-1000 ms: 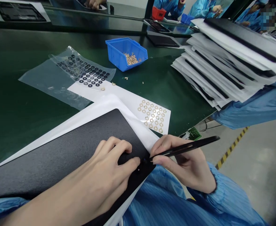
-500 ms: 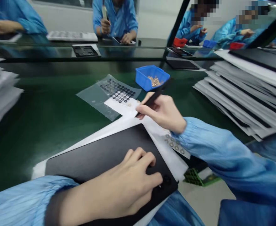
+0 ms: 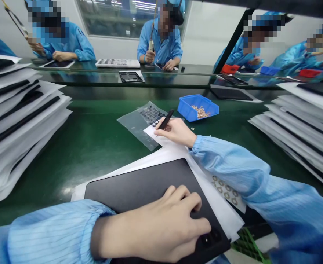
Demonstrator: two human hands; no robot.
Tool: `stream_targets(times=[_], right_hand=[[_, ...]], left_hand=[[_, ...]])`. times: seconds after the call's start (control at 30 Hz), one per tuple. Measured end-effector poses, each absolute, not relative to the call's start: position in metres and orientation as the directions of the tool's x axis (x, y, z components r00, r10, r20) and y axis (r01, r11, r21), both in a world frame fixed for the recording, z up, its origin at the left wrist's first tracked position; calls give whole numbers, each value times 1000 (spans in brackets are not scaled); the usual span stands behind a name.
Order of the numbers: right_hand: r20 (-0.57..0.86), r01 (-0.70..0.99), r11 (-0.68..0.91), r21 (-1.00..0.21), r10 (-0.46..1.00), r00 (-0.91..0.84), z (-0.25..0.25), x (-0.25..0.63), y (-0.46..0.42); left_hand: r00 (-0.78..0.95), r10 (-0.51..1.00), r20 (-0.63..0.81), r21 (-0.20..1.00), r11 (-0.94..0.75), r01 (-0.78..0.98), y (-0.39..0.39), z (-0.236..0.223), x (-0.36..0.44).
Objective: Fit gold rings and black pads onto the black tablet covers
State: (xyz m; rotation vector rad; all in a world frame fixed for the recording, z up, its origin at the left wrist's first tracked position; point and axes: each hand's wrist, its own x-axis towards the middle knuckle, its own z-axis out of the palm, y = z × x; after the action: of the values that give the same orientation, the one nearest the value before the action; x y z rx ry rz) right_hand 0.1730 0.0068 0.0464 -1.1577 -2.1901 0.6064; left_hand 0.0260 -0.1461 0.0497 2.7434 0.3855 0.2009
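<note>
No text, label, brand or number can be read on the black panel (image 3: 134,187) or its white backing sheet (image 3: 219,216).

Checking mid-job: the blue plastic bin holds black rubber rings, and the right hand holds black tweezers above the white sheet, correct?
Not quite: the head view shows the blue plastic bin holding small gold-coloured rings, not black ones. The right hand does hold the black tweezers above the white sheet.

A wide lane of green bench top (image 3: 95,154) runs between 2 tall stacks of white-sheeted black panels, (image 3: 21,121) on the left and (image 3: 301,128) on the right. Ahead of the right hand (image 3: 175,132), a clear plastic bag of black rings (image 3: 134,126) and a blue plastic parts bin (image 3: 197,108) stand in the way.
</note>
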Motion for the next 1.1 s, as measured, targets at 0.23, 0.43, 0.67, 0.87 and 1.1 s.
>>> stream_targets(times=[0.23,0.43,0.67,0.87,1.1], right_hand=[[112,758,345,-554,933,-342,66,233,-44],[-176,803,163,-574,933,-315,54,255,-90],[94,767,304,-565,947,-306,58,240,-109],[70,822,132,-555,991,-112,66,237,-138],[-264,818,-44,-573,955,-134,62,230,-150]], left_hand=[[765,601,234,386,-779,494,-109,34,19],[511,816,271,407,-578,707,-72,20,7],[510,834,211,480,-543,689,-73,30,8],[466,870,161,593,-463,659,-73,32,7],[442,897,13,712,-319,625,-59,37,3]])
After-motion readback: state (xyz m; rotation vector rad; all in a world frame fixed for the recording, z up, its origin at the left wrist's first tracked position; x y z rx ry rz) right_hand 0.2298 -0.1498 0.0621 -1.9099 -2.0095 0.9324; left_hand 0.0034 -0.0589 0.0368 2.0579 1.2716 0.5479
